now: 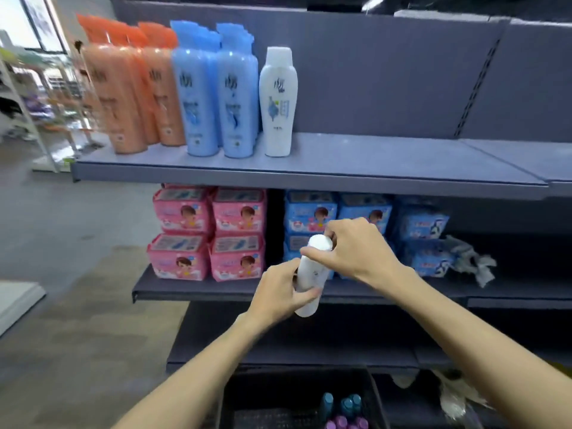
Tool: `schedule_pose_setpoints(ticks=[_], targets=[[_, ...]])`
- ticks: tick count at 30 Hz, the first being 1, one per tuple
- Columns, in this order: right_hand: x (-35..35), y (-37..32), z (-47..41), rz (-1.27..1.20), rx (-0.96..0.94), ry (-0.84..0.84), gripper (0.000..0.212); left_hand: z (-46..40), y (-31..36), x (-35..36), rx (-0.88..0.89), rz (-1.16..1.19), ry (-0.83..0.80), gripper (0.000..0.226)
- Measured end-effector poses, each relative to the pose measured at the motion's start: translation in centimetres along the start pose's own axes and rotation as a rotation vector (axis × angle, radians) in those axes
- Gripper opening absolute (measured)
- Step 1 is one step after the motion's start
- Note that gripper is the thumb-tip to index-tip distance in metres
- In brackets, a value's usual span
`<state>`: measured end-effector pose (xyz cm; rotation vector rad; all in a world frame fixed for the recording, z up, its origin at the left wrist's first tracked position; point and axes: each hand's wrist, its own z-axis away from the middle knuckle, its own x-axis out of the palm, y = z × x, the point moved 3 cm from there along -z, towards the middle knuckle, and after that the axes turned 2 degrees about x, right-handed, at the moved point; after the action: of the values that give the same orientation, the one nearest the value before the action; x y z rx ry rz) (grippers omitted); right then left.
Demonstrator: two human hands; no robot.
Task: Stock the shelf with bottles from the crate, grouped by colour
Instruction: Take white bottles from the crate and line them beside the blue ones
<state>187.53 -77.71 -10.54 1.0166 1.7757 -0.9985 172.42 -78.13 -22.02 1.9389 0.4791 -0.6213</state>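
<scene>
Grey shop shelving fills the view, with a concrete aisle floor seen to the left. On the top shelf orange bottles are grouped at the left end, blue bottles are set just beside them, and a single white bottle is stood upright just right of the blue ones; the remainder of that shelf is seen bare. On the shelf below, pink packs are stacked at the left and blue packs at the right. In front of this lower shelf a second white bottle is held in mid-air, tilted slightly, cap uppermost. Its lower body is wrapped by the left hand, fingers closed around it, while its cap end is pinched by the thumb and fingers of the right hand. At the bottom edge a dark crate is seen, in which teal-capped bottles and purple-capped bottles are stood.
</scene>
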Motion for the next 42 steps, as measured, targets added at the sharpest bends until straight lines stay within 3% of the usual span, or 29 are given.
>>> schedule_pose_setpoints(ticks=[3, 10, 15, 18, 21, 23, 36, 42], targets=[[-4.1, -1.8, -2.2, -0.042, -0.02, 0.058, 0.053, -1.9, 2.7, -3.2, 0.049, -0.019, 0.093, 0.041], [-15.4, -4.9, -6.0, -0.204, -0.105, 0.085, 0.025, -5.7, 7.9, -10.1, 0.182, 0.046, 0.088, 0.06], [-19.9, -6.3, -7.8, -0.375, -0.153, 0.111, 0.021, -8.1, 11.0, -12.9, 0.158, 0.005, 0.302, 0.06], [-20.0, -6.2, -9.0, -0.418, -0.176, 0.216, 0.02, -9.5, 12.7, -13.6, 0.097, -0.102, 0.456, 0.059], [-18.9, -5.9, -9.5, -0.374, -0.157, 0.262, 0.04, -11.0, 14.2, -13.6, 0.022, -0.191, 0.523, 0.064], [-18.4, -5.5, -9.9, -0.34, -0.149, 0.285, 0.049, -12.0, 14.8, -13.1, -0.006, -0.232, 0.531, 0.066], [-16.8, 1.8, -17.0, -0.402, -0.119, 0.125, 0.048, -19.7, 13.5, -9.0, -0.074, -0.251, 0.457, 0.053], [-14.9, 4.2, -22.3, -0.374, -0.125, 0.115, 0.06, -24.8, 12.1, -7.3, -0.16, -0.348, 0.47, 0.052]])
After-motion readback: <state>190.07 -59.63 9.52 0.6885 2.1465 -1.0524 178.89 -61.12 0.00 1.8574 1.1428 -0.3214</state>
